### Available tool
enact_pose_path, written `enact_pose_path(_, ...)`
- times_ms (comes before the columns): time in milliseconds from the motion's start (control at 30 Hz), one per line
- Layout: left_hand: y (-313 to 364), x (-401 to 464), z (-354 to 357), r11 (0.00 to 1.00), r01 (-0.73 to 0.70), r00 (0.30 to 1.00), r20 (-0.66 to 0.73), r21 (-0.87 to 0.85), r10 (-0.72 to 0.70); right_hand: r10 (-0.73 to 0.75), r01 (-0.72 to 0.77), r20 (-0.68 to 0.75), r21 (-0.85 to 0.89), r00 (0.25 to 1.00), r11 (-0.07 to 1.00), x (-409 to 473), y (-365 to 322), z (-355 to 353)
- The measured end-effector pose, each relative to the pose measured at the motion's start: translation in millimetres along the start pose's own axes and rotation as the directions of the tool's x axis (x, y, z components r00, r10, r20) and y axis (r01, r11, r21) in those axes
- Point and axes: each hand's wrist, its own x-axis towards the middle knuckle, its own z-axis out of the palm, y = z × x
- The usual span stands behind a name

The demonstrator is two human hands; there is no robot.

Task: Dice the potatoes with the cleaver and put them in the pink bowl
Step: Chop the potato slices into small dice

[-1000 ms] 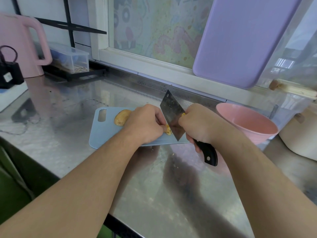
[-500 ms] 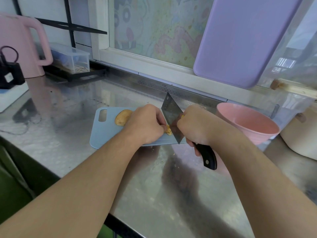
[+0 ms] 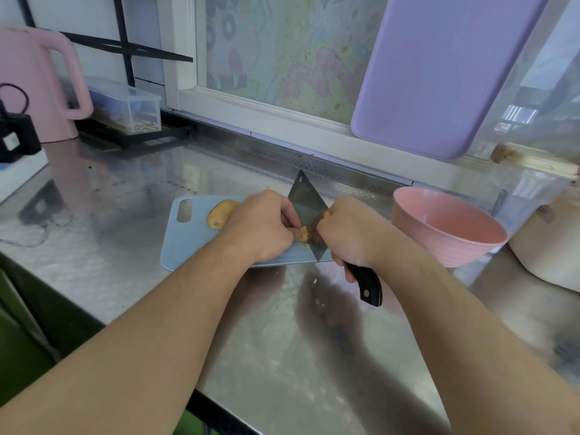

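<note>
Cleaver [image 3: 309,215] has dropped onto potato piece [image 3: 303,237]; right hand [image 3: 351,237] grips handle, left hand [image 3: 260,227] pinches piece

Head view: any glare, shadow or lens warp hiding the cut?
Head view: wide-angle bends the window frame; steel counter shows soft reflections and dark arm shadows near its front; cleaver blade is sharp, but the hands, left and right, cover most of the potato piece.
</note>
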Motion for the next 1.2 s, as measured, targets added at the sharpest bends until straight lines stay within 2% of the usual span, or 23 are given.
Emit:
enact_pose_path(100, 0, -1, 0, 1.000, 0.006, 1.000, 0.003, -0.003, -0.006, -0.018, 0.018, 0.003, -0.003, 1.000, 1.000, -4, -1, -8)
enact_pose_path(200, 0, -1, 0, 1.000, 0.006, 1.000, 0.012, -0.005, -0.006, -0.025, 0.021, -0.068, -0.049, 0.997, 0.999, -5, 1, -15)
enact_pose_path(367, 0, -2, -2, 1.000, 0.001, 1.000, 0.009, 0.022, -0.002, -0.052, 0.056, 0.042, -0.095, 0.998, 0.994, -12, -4, -16)
enact_pose_path(633, 3, -1, -3, 0.995, 0.021, 1.000, 0.009, 0.093, -0.021, -0.026, 0.033, 0.070, -0.097, 0.997, 0.995, -11, -4, -15)
enact_pose_path(700, 3, -1, -3, 0.995, 0.019, 1.000, 0.010, 0.100, -0.020, -0.048, 0.053, 0.041, -0.147, 0.998, 0.988, -8, -3, -13)
enact_pose_path(767, 3, -1, -3, 0.995, 0.021, 1.000, 0.012, 0.102, -0.022, -0.023, 0.017, -0.046, -0.126, 0.999, 0.992, -4, -2, -12)
enact_pose_path(933, 3, -1, -3, 0.994, 0.021, 1.000, 0.012, 0.109, -0.023, 0.002, -0.006, -0.053, -0.087, 0.999, 0.996, -7, -6, -9)
enact_pose_path(1000, 3, -1, -3, 0.994, 0.023, 1.000, 0.015, 0.107, -0.025, 0.003, -0.005, -0.031, -0.083, 1.000, 0.997, -10, -8, -10)
enact_pose_path(1100, 4, -1, -4, 0.994, 0.015, 1.000, 0.016, 0.107, -0.017, 0.024, -0.016, 0.093, -0.090, 0.995, 0.996, -14, -12, -10)
enact_pose_path(1200, 3, -2, -4, 0.995, 0.013, 1.000, 0.018, 0.098, -0.015, 0.032, -0.021, 0.116, -0.094, 0.993, 0.995, -12, -11, -8)
